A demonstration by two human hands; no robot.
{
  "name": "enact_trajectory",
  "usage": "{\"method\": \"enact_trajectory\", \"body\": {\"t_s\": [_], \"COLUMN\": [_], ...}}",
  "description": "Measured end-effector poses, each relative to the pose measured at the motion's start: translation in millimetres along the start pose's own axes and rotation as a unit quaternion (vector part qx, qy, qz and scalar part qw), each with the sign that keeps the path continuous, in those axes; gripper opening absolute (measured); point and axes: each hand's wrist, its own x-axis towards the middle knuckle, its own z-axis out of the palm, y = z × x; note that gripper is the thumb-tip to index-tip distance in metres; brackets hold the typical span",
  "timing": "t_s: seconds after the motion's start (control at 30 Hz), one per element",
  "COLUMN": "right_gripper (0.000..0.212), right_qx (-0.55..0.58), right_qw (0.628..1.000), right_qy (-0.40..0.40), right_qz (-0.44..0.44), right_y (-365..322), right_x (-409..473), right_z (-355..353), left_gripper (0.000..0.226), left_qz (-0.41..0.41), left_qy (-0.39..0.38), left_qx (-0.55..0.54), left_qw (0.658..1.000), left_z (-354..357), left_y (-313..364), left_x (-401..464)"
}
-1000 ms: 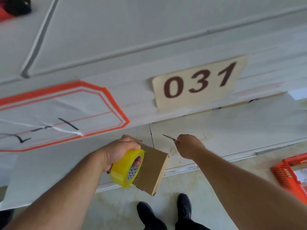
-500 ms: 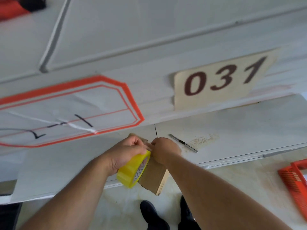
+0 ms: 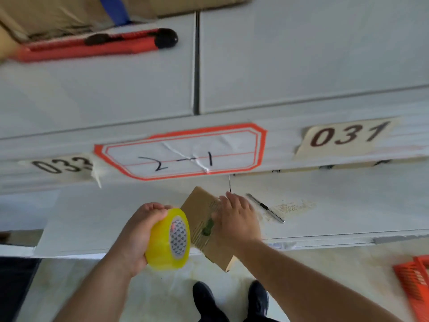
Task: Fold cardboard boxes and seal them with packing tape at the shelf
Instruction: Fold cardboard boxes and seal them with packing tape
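Left hand [image 3: 137, 238] around tape roll [image 3: 168, 239] beside box [image 3: 202, 212]

The right hand [image 3: 236, 219] hid part of the box [image 3: 199, 212]. The orange crate [image 3: 415, 287] was cut off at the right edge, the red knife [image 3: 92, 46] blurred.

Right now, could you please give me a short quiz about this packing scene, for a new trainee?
1. True or false: the left hand holds the yellow tape roll.
2. The right hand rests on: A) the red cutter B) the cardboard box C) the orange crate
3. Fill in: right of the box, a thin metal ___ lies on the shelf.

Key: 1 true; 2 B; 3 blade.
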Motion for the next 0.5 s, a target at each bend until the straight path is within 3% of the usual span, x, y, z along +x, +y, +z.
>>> {"method": "enact_trajectory", "body": {"t_s": [0.07,0.13,0.37,0.43,0.5], "right_gripper": [0.065,0.078,0.082,0.073,0.055], "right_qx": [-0.023,-0.092,-0.223,-0.172,0.024], "right_qw": [0.993,0.973,0.933,0.942,0.972], "right_qy": [0.011,-0.079,-0.115,-0.144,-0.186], "right_qz": [-0.113,-0.196,-0.259,-0.25,-0.143], "right_y": [-13.2,-14.0,58.4,64.3,43.9], "right_x": [-34.0,-50.9,-27.2,-30.4,-38.8], "right_z": [13.4,28.8,7.9,-19.4,-57.2], "left_gripper": [0.014,0.024,0.041,0.058,0.067], "left_qz": [0.027,0.054,0.122,0.151,0.18], "left_qy": [0.017,0.032,0.05,0.041,0.02], "left_qx": [-0.011,-0.021,0.026,0.049,0.08], "left_qw": [0.999,0.998,0.991,0.987,0.98], "left_z": [-3.4,-6.3,-0.6,11.9,25.4], "left_y": [2.9,6.2,5.8,5.5,5.5], "left_x": [-6.5,-14.4,-44.4,-60.4,-78.4]}}
